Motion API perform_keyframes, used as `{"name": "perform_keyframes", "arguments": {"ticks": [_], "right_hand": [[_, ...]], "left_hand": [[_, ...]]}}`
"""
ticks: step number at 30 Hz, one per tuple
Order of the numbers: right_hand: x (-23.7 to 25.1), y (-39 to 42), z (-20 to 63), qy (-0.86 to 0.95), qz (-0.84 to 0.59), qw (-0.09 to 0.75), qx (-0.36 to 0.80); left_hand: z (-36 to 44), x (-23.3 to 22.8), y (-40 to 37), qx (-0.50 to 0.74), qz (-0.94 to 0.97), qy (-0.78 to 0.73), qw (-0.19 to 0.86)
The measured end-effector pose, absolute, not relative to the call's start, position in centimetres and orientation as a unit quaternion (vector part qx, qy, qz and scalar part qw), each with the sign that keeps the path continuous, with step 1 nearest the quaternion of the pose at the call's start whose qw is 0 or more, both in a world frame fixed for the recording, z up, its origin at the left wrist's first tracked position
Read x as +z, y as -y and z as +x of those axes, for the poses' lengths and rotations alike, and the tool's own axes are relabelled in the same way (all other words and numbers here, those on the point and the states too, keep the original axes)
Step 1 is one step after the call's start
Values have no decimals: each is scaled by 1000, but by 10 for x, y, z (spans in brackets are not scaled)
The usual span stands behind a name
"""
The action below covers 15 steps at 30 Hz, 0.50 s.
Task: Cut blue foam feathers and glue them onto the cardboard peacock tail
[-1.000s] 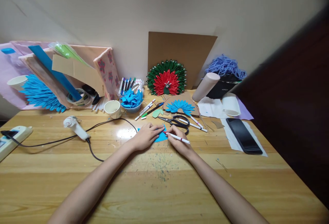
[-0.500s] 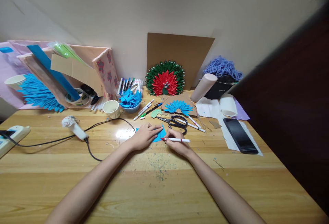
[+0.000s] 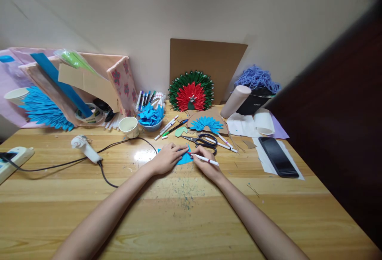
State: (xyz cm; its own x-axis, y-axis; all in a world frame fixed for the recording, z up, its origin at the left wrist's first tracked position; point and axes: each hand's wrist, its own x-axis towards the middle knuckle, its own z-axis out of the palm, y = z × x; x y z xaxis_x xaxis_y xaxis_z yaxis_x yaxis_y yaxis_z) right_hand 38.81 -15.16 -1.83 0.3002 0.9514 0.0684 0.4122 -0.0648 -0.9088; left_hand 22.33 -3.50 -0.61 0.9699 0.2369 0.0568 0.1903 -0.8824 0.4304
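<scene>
My left hand (image 3: 168, 159) lies flat with its fingers stretched over a small blue sheet (image 3: 184, 159), pressing it to the wooden table. Part of the sheet is hidden under that hand. In my right hand (image 3: 207, 167) is a white marker (image 3: 210, 161) with a red tip, pinched between the fingers. Its tip meets the sheet just beside my left fingertips. Black-handled scissors (image 3: 205, 139) lie right behind my right hand. Beyond them, a fan of blue petals (image 3: 207, 124) rests on a brown cardboard piece (image 3: 195, 116).
A glue gun (image 3: 86, 148) with a black cord lies at left, near a paper cup (image 3: 129, 126). Blue pieces fill a small bowl (image 3: 151, 118). A red and green peacock craft (image 3: 191, 92) leans on cardboard (image 3: 205, 59). A phone (image 3: 278, 157) lies at right.
The marker's tip has moved slightly up and away along the blue sheet, and its rear end has tilted downward. My left hand stays in place.
</scene>
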Motion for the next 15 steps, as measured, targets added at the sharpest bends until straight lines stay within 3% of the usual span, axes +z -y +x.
{"name": "perform_keyframes", "arguments": {"ticks": [15], "right_hand": [[-15,153,389,510,-682,444,278]], "left_hand": [[224,-6,35,54,970,-111,211]]}}
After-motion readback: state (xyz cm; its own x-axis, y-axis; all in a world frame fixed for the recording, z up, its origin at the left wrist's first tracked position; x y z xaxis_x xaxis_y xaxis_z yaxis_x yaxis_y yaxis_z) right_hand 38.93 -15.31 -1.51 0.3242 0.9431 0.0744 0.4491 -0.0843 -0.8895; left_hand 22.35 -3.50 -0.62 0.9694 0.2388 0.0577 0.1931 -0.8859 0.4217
